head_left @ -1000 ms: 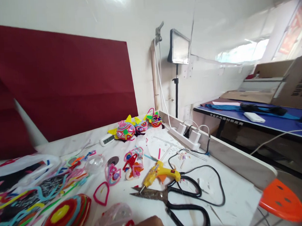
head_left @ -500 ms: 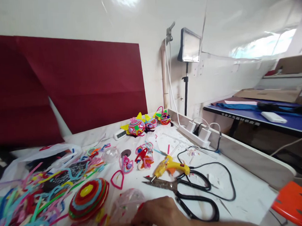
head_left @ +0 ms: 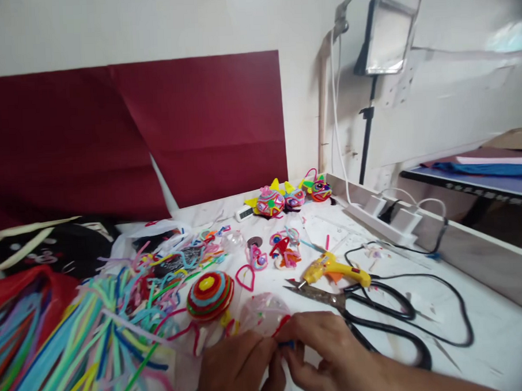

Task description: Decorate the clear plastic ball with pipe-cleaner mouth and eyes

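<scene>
My left hand [head_left: 236, 372] and my right hand [head_left: 332, 354] meet at the bottom middle, fingers pinched together on a small piece with a red pipe cleaner [head_left: 281, 326] curling up from it. Just beyond the fingertips lies a clear plastic ball half [head_left: 264, 310]. A striped pipe-cleaner dome [head_left: 210, 294] sits to its left. Large black-handled scissors [head_left: 356, 312] and a yellow glue gun [head_left: 333, 268] lie to the right of my right hand.
A heap of coloured pipe cleaners [head_left: 77, 336] fills the left of the white table [head_left: 488, 347]. Finished colourful fish figures [head_left: 287, 197] stand by the red backdrop [head_left: 133, 137]. A power strip [head_left: 389, 216] with cables runs along the right edge, and a lamp on a stand [head_left: 384, 37] rises behind it.
The view swung left and down. Both hands came into view at the bottom and closed together on the small piece; one second ago only a bit of one hand showed.
</scene>
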`<state>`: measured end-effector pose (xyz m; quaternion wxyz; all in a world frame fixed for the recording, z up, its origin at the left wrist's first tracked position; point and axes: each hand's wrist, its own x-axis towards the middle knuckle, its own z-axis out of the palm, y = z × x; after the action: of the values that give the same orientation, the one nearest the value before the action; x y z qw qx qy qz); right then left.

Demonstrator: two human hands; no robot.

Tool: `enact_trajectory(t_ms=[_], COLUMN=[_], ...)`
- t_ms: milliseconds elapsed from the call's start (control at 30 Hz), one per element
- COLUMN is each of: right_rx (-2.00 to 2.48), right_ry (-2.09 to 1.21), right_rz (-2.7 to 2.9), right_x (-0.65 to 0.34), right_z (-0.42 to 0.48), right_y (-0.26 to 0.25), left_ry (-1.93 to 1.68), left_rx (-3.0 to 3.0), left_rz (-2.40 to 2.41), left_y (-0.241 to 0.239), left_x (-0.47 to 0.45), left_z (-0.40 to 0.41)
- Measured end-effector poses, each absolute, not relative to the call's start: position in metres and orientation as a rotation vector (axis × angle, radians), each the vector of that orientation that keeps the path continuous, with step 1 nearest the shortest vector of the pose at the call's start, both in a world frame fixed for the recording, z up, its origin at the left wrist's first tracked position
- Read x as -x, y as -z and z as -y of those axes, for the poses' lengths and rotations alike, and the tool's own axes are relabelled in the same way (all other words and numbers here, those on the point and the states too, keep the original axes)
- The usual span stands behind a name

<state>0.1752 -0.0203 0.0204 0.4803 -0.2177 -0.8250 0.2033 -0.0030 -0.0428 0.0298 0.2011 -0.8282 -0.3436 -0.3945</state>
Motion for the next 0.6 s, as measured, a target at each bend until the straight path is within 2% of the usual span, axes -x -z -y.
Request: enact_trajectory(t_ms=[300, 600], right_rx=[0.527, 0.573], right_ry=[-0.299, -0.295], right_rz=[2.011, 2.042], right_x=[-0.173, -0.175], right_z=[0.021, 0.021], right_y=[-0.015, -0.013], left_ry=[1.157, 1.243], left_rx=[2.377, 2.43], left_rz=[1.047, 0.997], left_y=[-0.029, -0.02], left_x=[0.002, 0.001], left_z=[0.04, 0.037])
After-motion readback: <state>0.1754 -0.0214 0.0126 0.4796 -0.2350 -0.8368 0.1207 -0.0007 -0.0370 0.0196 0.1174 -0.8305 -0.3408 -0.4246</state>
